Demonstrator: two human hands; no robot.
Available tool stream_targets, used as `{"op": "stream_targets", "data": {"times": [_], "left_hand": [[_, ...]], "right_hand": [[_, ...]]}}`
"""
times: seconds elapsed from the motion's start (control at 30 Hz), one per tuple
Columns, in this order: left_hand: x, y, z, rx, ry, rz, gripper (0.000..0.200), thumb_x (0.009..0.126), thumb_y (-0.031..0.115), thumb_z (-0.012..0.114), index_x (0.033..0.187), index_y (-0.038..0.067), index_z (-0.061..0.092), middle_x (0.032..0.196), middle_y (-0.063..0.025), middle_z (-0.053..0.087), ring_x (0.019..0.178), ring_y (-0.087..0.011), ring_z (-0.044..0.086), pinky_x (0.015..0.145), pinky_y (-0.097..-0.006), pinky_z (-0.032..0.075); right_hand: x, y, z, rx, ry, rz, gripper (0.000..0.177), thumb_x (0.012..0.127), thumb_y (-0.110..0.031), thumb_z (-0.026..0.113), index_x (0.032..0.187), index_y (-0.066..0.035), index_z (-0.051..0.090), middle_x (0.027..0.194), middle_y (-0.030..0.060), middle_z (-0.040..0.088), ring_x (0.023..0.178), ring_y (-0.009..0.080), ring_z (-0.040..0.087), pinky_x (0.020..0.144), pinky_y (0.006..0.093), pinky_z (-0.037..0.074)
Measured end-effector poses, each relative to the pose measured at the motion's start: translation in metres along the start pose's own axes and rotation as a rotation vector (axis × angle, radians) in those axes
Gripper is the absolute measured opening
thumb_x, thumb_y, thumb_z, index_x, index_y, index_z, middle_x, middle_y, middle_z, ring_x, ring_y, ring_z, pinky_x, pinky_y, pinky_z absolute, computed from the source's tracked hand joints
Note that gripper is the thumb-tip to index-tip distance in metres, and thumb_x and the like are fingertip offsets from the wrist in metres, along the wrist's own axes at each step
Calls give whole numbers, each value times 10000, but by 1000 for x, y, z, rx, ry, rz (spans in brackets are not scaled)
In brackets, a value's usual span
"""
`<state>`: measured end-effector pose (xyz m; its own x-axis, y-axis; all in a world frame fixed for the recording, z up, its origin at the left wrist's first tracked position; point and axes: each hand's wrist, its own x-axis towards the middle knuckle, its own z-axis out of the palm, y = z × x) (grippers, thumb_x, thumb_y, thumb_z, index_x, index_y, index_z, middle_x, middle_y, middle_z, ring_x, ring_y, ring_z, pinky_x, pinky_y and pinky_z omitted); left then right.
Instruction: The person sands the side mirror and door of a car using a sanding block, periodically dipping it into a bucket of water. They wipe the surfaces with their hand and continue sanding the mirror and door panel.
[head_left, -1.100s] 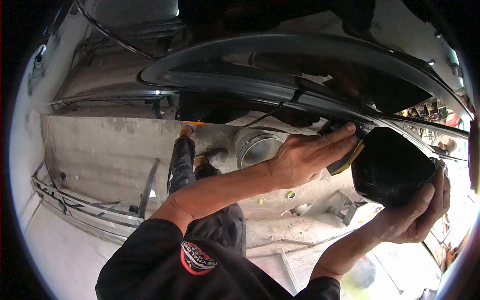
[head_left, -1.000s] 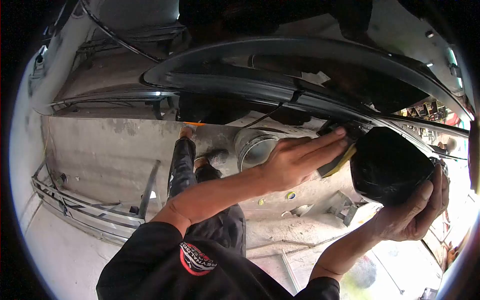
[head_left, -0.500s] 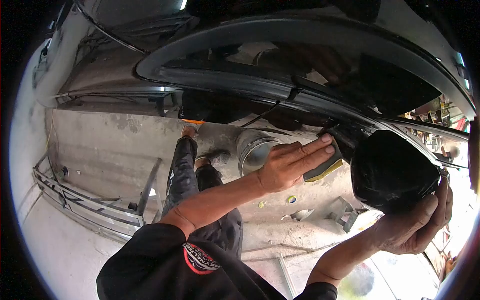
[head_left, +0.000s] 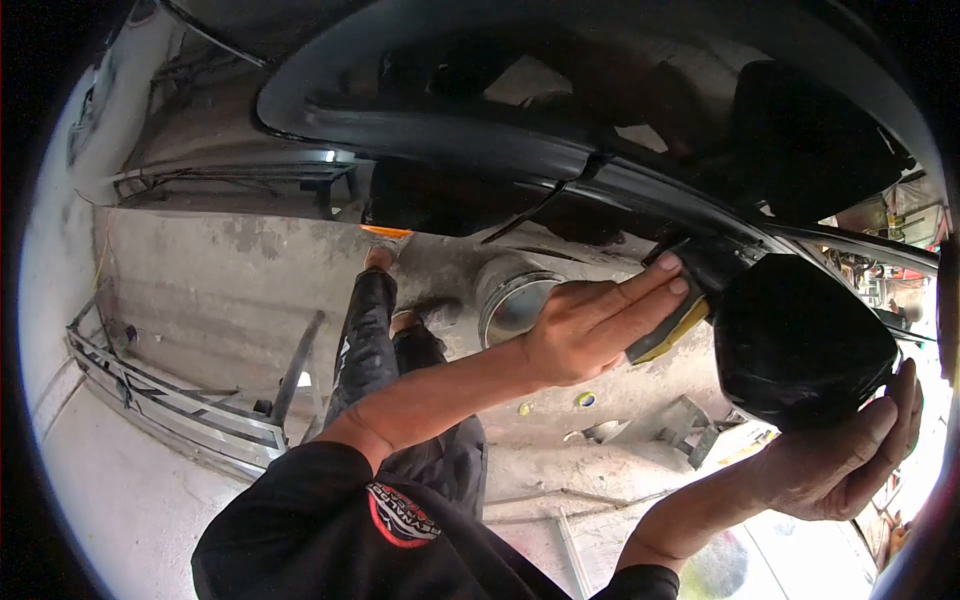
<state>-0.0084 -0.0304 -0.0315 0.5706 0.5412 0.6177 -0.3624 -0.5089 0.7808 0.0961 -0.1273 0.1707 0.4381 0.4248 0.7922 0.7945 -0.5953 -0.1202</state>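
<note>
At 3 o'clock in the view, mirror housing (head_left: 805, 345): black, rounded and glossy, standing out from the car by a dark stalk on its 11 o'clock side.
Right hand (head_left: 840, 460): at the housing's 5 o'clock, cupped from below; its grip is clasped on that lower corner, thumb on the near edge and fingers around the outer end.
Pad (head_left: 662, 334): dark, with a yellow edge, at the housing's 9 o'clock; the yellow edge lies just beside the housing, and whether they touch I cannot tell.
Left hand (head_left: 590, 330): at the pad's 10 o'clock, palm down, its grip clamped on the pad with the fingers laid over it and two fingertips pointing to 1 o'clock; the thumb is hidden.
Car body (head_left: 520, 150): glossy black with dark reflections, spread across 12 o'clock of the view.
Bucket (head_left: 505, 272): near the view's centre, just beyond the left hand, partly covered by it.
Tape-like ring (head_left: 586, 399): yellow-green, between 4 and 5 o'clock from the centre, on the floor (head_left: 220, 270).
Legs (head_left: 360, 320): dark trousers, toward 9 o'clock from the centre.
Metal rack (head_left: 262, 438): pale bars, at 8 o'clock.
Badge (head_left: 405, 515): red, white and black on the dark shirt, between 6 and 7 o'clock.
</note>
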Motion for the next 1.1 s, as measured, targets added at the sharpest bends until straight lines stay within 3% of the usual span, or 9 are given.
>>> {"op": "stream_targets", "data": {"times": [0.2,0.33,0.4,0.53,0.7,0.83,0.97,1.07,1.1], "left_hand": [[-5,-5,3,-29,1,-3,515,780,-95,711,1285,2,691,1404,-224,622,744,-161,746,599,-280,633],[1,1,-3,-33,-92,-13,453,793,-34,750,1242,-53,699,1374,-276,614,1086,-290,740,839,-326,657],[7,-7,-4,-66,-90,14,449,807,-25,745,1252,-52,694,1384,-277,606,1088,-291,738,842,-320,656],[-3,-11,-6,-25,-112,35,485,785,-41,736,1267,-57,683,1396,-284,593,1106,-294,732,853,-317,654],[10,-11,-4,-73,-117,32,549,742,-87,683,1291,-65,665,1401,-293,588,1095,-291,738,789,-317,661],[10,-6,-10,-20,-115,73,520,755,-77,689,1275,-74,670,1386,-307,594,1083,-302,742,745,-328,663],[24,-5,-3,-69,-90,29,430,861,-3,705,1289,27,683,1435,-204,602,808,-163,758,632,-283,652],[14,-13,-6,-73,-94,90,460,770,-87,689,1229,-68,700,1374,-290,610,1043,-288,755,783,-322,662],[18,-7,-8,-56,-127,70,444,772,-75,713,1215,-60,709,1375,-284,612,1045,-280,755,786,-319,662]], "right_hand": [[0,3,-1,-9,-7,-29,288,1048,-116,553,1178,83,716,1191,177,734,1125,243,679,985,389,540],[0,1,-1,-13,20,35,286,1049,-119,552,1173,73,722,1190,178,734,1115,248,681,993,396,534],[-1,-9,8,-21,77,158,283,1049,-118,549,1166,67,728,1190,174,735,1107,246,681,984,397,536],[0,2,1,-32,-1,-27,290,1051,-132,550,1168,66,727,1184,169,739,1100,244,689,959,388,559],[-4,-10,16,74,139,155,288,1048,-126,556,1182,70,719,1177,168,741,1096,241,690,956,372,560],[-2,-9,10,62,60,58,274,1040,-112,572,1182,71,719,1173,169,741,1089,232,687,964,364,548],[-1,-6,8,52,53,52,268,1034,-109,583,1174,71,722,1175,173,739,1090,232,684,971,362,542],[-3,-5,10,46,54,83,264,1028,-114,594,1155,75,728,1176,175,737,1092,231,679,967,359,540],[-3,-5,10,44,48,93,263,1027,-116,598,1147,76,731,1177,175,736,1093,230,678,965,358,540]]}}
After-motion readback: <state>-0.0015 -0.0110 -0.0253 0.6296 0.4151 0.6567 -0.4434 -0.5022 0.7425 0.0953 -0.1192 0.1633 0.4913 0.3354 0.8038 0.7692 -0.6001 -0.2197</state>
